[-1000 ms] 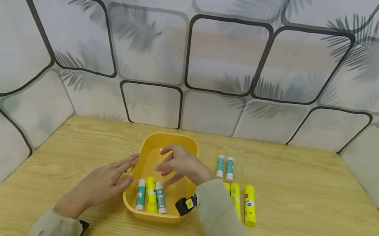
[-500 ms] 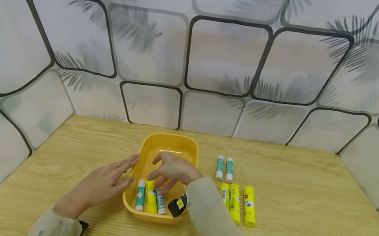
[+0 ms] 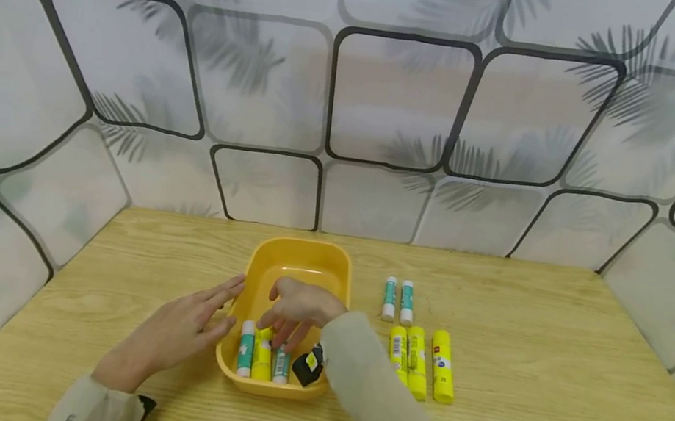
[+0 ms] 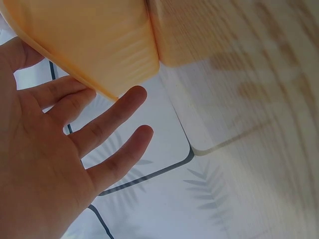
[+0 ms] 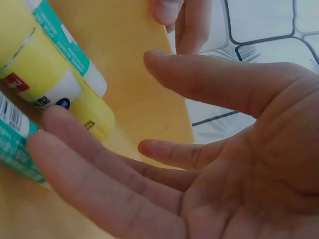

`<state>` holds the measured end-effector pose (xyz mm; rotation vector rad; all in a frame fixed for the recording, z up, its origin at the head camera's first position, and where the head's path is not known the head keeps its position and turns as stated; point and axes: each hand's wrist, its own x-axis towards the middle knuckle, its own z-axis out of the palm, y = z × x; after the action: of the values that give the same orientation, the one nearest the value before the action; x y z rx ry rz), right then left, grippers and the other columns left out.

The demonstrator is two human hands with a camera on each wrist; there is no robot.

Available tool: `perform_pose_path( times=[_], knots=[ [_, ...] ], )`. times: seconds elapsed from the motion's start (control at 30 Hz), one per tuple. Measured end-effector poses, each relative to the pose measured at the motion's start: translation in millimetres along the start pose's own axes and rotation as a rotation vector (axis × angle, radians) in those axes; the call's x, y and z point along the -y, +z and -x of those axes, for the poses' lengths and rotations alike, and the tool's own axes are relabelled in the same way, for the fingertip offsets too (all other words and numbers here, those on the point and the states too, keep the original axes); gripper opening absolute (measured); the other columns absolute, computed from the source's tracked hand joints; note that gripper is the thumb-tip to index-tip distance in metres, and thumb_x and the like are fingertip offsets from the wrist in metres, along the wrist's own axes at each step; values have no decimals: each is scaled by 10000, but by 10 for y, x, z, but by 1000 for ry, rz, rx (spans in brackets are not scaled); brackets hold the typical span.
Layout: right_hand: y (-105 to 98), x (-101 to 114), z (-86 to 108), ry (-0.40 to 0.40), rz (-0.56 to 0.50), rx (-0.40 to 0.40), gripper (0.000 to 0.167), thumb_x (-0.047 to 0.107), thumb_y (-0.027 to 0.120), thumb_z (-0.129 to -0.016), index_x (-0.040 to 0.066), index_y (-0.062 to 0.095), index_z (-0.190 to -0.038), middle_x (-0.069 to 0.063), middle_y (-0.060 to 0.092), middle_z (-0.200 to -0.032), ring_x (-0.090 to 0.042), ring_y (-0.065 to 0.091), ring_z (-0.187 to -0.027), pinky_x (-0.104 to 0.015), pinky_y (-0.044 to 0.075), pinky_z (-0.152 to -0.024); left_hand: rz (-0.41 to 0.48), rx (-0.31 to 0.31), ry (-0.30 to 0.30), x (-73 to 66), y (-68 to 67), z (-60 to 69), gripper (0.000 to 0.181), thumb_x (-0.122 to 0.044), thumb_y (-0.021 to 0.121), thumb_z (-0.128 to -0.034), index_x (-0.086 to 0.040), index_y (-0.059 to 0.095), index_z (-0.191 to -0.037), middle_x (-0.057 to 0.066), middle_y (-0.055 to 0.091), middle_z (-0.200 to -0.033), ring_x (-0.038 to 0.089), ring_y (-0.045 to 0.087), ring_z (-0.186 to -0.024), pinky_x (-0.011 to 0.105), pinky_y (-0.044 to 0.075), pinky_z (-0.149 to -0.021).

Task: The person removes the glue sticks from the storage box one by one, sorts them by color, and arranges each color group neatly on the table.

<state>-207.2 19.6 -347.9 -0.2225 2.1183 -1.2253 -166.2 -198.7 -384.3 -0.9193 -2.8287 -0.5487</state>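
Observation:
A yellow-orange plastic tray (image 3: 303, 257) holds three glue sticks side by side at its near end: a green-and-white one (image 3: 245, 350) on the left, a yellow one (image 3: 262, 360) in the middle, another green-and-white one (image 3: 281, 366) on the right. My left hand (image 3: 173, 332) rests its fingers against the tray's left rim, fingers mostly straight. Over the tray reaches my right hand (image 3: 297, 308), fingers extended and thumb apart. In the right wrist view its fingertips touch or nearly touch the right green-and-white stick (image 5: 17, 144); nothing lies between thumb and fingers.
Right of the tray, on the wooden table (image 3: 553, 366), lie two green-and-white glue sticks (image 3: 407, 303) and, nearer, three yellow glue sticks (image 3: 442, 366). A patterned cloth wall (image 3: 396, 101) closes off the back and sides.
My right hand has moved left and nearer within the tray, down to the glue sticks. The right green-and-white stick has turned straighter. My left hand has kept its place.

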Motion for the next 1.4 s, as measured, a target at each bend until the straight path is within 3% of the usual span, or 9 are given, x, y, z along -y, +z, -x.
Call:
perform_pose_path(
  times=[0.27,0.57,0.8,1.13,1.4],
  knots=[
    [47,31,-84,22,87,9,565,59,734,-929,-66,440,-1396,-165,657,-902,-278,712,-697,-351,617,-600,-5,-15,5,6,1,22,508,-214,592,-1035,34,494,-1467,162,427,-1561,426,563,-1255,588,496,-979],
    [18,-62,-169,-26,86,-21,239,30,696,-934,9,597,-1150,-124,711,-788,-193,667,-681,-274,514,-594,-4,-15,25,-4,13,4,517,-214,597,-1032,59,492,-1459,179,422,-1558,430,575,-1237,587,505,-965],
    [-43,-88,-173,-25,-10,-50,217,46,662,-968,-7,572,-1159,-142,703,-865,-265,720,-764,-362,617,-691,-2,-17,21,14,21,5,521,-214,597,-1032,52,488,-1466,169,425,-1559,428,566,-1250,587,492,-985],
    [-166,-110,-92,-105,-158,-69,365,40,604,-995,-107,543,-1323,-162,666,-1050,-331,712,-898,-416,627,-706,5,-17,6,12,9,11,530,-228,595,-1033,30,479,-1481,160,421,-1563,387,619,-1189,585,495,-983],
    [-270,-121,5,-132,-231,-134,420,65,535,-1033,-111,458,-1407,-198,637,-1090,-346,684,-945,-412,628,-698,15,-16,4,16,14,12,526,-243,583,-1041,13,477,-1488,145,412,-1572,373,621,-1193,576,484,-1003]
  ],
)
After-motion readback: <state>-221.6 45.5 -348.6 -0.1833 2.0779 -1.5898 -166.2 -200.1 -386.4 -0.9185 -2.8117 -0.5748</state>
